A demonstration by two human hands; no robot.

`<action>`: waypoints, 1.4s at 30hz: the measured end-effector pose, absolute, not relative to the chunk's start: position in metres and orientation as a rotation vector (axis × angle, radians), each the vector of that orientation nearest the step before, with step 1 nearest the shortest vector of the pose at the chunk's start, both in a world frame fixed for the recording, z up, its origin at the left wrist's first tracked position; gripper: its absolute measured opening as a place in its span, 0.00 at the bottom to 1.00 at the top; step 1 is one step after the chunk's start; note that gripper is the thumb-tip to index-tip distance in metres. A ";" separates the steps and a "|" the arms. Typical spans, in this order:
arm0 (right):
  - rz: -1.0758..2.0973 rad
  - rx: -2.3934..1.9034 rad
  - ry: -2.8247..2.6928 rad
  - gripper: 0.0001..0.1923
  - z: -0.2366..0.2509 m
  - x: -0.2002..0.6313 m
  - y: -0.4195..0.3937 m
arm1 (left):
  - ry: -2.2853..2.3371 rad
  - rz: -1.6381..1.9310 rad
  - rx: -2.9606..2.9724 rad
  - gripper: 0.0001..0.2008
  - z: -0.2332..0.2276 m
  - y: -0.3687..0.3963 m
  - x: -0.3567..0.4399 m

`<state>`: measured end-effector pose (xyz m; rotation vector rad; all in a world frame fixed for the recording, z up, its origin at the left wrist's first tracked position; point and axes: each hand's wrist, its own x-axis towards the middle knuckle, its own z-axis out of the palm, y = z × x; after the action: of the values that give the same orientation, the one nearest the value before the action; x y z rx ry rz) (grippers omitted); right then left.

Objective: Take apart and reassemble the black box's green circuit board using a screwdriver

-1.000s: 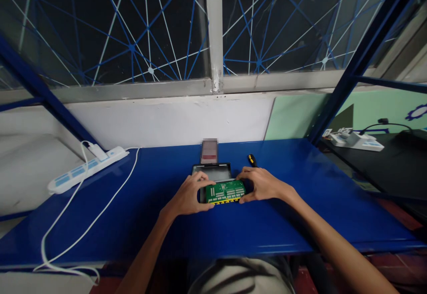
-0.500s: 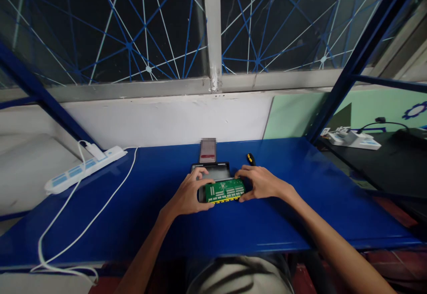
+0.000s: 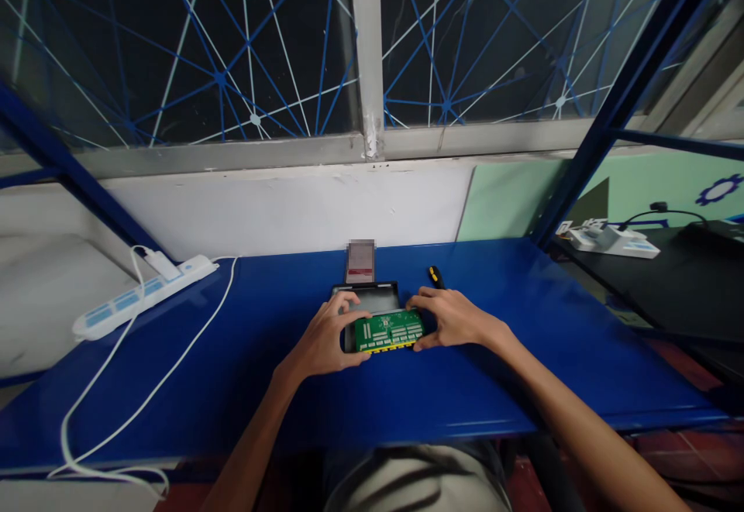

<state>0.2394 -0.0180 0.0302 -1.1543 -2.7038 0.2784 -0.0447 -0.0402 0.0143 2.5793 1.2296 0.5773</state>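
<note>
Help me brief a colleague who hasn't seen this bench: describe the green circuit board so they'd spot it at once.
On the blue table below the window, both hands meet at the middle. Between the left hand and right hand sits the green circuit board, over a dark case. It is the only green item, with pale pads and a yellow near edge.

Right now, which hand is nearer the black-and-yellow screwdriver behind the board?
Right. The right hand grips the green circuit board's right end, just in front of the screwdriver. The left hand holds the board's left end, farther away, across the open case.
</note>
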 end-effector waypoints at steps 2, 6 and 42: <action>0.291 -1.153 -2.707 0.34 0.031 0.239 -0.019 | 1.220 0.569 2.574 0.28 0.015 -0.040 -0.045; 0.318 -1.145 -2.707 0.34 0.034 0.238 -0.020 | 1.197 0.562 2.577 0.27 0.016 -0.041 -0.047; 0.237 -1.901 -1.963 0.28 -0.013 0.269 0.043 | 1.230 0.515 2.645 0.27 0.010 -0.039 -0.046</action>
<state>0.2694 0.0427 -0.0126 -1.9007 -1.9628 0.2368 -0.0463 -0.0389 0.0099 2.6454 1.2302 0.5153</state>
